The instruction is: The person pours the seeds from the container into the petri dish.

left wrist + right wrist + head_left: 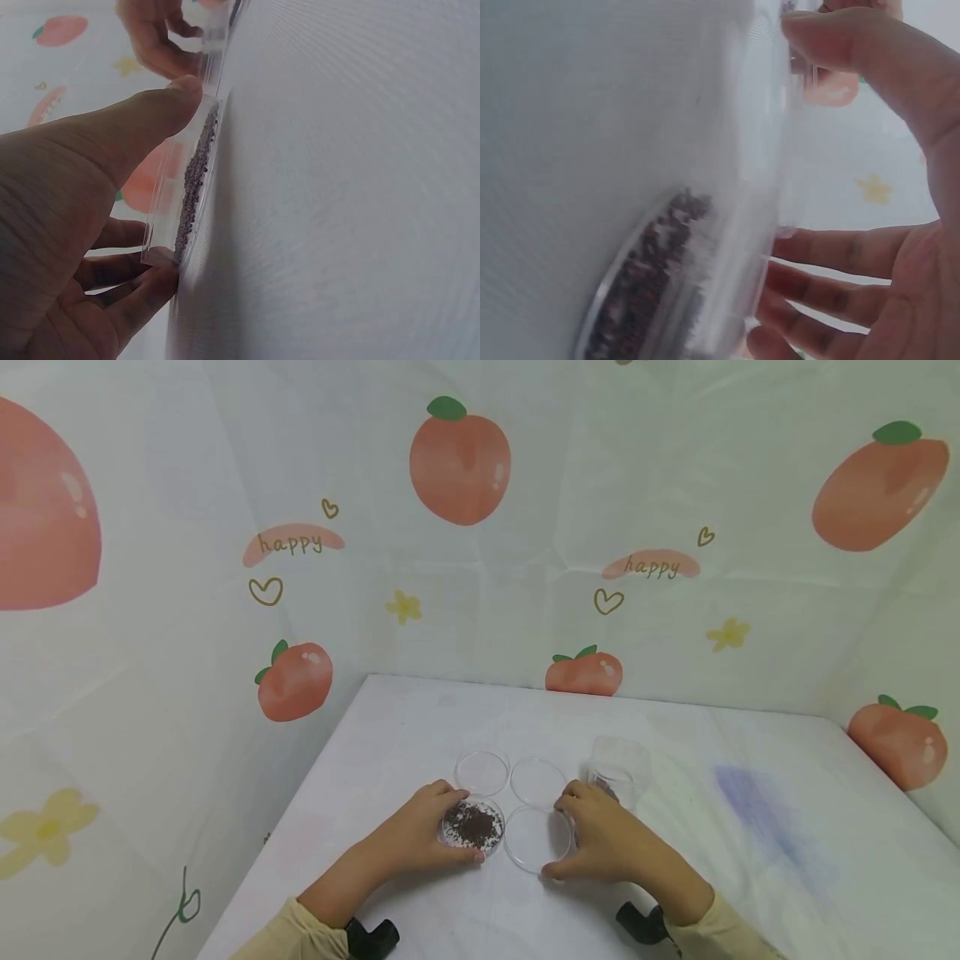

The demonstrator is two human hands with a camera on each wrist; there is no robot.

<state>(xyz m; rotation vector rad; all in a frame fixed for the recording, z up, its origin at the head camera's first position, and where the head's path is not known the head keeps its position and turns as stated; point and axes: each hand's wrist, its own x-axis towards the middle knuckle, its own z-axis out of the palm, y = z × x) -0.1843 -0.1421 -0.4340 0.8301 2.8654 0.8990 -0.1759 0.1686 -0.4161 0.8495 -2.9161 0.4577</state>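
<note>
I am holding the left hand (423, 835) around the dish of brown seeds (472, 825), thumb on its near rim and fingers curled along its far side; the left wrist view is showing the thumb (142, 120) pressing the clear wall. The right hand (603, 839) is gripping the empty dish (536, 839) the same way, thumb at the near edge and fingers over the far edge. Both dishes are sitting flat on the white tabletop (750, 860), just beside each other. Behind them two more empty dishes (482, 772) are lying side by side, and a clear cup (618, 768) holding some brown seeds is standing just beyond the right hand's fingers.
</note>
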